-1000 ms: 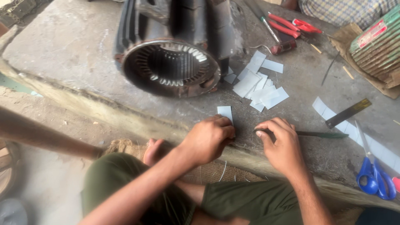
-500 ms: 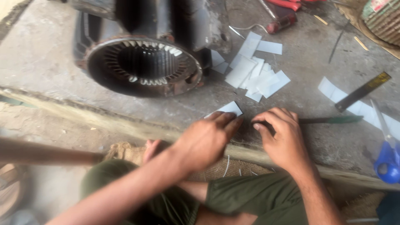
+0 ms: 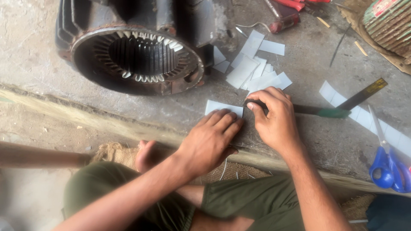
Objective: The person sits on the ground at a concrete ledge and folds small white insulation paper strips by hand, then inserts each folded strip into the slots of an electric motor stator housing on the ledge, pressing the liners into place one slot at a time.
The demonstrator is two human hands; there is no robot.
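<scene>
My left hand (image 3: 212, 139) presses flat on a small white paper strip (image 3: 220, 106) lying on the concrete slab (image 3: 308, 141). My right hand (image 3: 274, 117) grips one end of a dark flat tool with a green handle (image 3: 329, 112), its tip held against the strip's right edge. Behind the hands sits a large motor stator (image 3: 137, 60) with slotted core, some slots lined with white paper. A pile of cut white paper pieces (image 3: 257, 72) lies beside it.
Blue-handled scissors (image 3: 387, 164) lie at the right on a long white paper strip (image 3: 368, 119), near a dark metal ruler (image 3: 364, 93). Red-handled pliers (image 3: 295, 4) and a coil of wire (image 3: 389, 21) are at the top right. My folded legs rest on sacking below the slab.
The view has moved closer and downward. Both hands have stayed on the paper strip and tool, with the left fingers now spread flatter over the strip.
</scene>
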